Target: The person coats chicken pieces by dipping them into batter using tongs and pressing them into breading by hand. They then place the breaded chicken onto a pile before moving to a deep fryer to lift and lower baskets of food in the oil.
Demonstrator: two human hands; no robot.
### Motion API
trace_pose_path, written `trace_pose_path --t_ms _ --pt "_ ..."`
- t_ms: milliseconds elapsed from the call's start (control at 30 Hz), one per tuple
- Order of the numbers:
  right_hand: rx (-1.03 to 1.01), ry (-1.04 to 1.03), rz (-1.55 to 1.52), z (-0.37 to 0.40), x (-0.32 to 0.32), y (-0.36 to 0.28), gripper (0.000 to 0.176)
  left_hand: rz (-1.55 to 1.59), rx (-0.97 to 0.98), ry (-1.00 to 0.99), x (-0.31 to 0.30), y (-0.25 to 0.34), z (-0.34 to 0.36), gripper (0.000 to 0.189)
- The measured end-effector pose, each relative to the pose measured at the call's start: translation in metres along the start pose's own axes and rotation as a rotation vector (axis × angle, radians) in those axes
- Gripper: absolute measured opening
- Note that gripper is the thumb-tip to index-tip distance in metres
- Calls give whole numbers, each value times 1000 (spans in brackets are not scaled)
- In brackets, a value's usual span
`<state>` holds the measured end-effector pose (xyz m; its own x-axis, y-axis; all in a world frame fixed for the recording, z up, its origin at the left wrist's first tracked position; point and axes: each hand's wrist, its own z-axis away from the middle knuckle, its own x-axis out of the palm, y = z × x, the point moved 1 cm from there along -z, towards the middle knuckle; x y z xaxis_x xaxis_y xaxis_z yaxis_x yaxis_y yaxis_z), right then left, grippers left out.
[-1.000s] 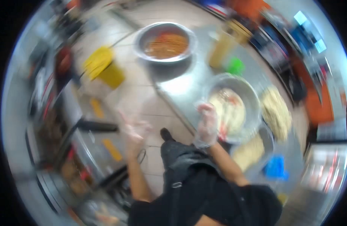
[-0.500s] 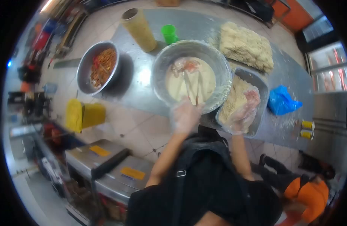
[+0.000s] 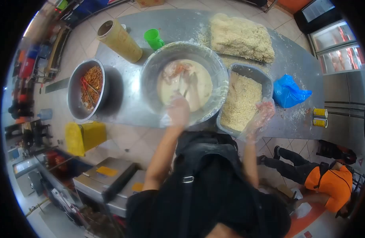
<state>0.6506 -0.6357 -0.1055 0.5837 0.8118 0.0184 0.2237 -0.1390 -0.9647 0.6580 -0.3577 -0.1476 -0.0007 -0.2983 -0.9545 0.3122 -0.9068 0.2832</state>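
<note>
My left hand [image 3: 177,112], in a clear plastic glove and slightly blurred, is closed around metal tongs [image 3: 187,91] over the large metal bowl [image 3: 150,101]. The tong arms reach down into pale batter [image 3: 202,95]. Pinkish raw meat [image 3: 176,69] lies at the batter's far side, close to the tong tips. At the right rim of a grey tray [image 3: 266,81], my gloved right hand [image 3: 264,114] is held with its fingers apart and nothing seen in them. Coarse pale crumbs [image 3: 240,101] fill the tray.
A heap of crumb-coated food [image 3: 242,37] lies behind the tray, a blue plastic bag [image 3: 289,92] to its right, near two yellow cans [image 3: 320,118]. Leftward are a green cup [image 3: 153,39], a cardboard-coloured tube [image 3: 121,43] and a bowl of reddish-brown food [image 3: 81,113]. A person in orange [image 3: 329,182] is at lower right.
My right hand has shifted from over the crumbs to the tray's right rim, uncovering more crumbs. My left hand still holds the tongs in the batter. The whole view has shifted.
</note>
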Motion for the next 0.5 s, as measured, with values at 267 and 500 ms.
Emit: trace_pose_path --t_ms 267,500 --pt "37 -44 -42 -38 -18 15 55 141 117 -257 -45 -6 -21 25" --pt "-29 -97 11 -71 -43 20 58 1119 -311 -680 -93 -17 28 31"
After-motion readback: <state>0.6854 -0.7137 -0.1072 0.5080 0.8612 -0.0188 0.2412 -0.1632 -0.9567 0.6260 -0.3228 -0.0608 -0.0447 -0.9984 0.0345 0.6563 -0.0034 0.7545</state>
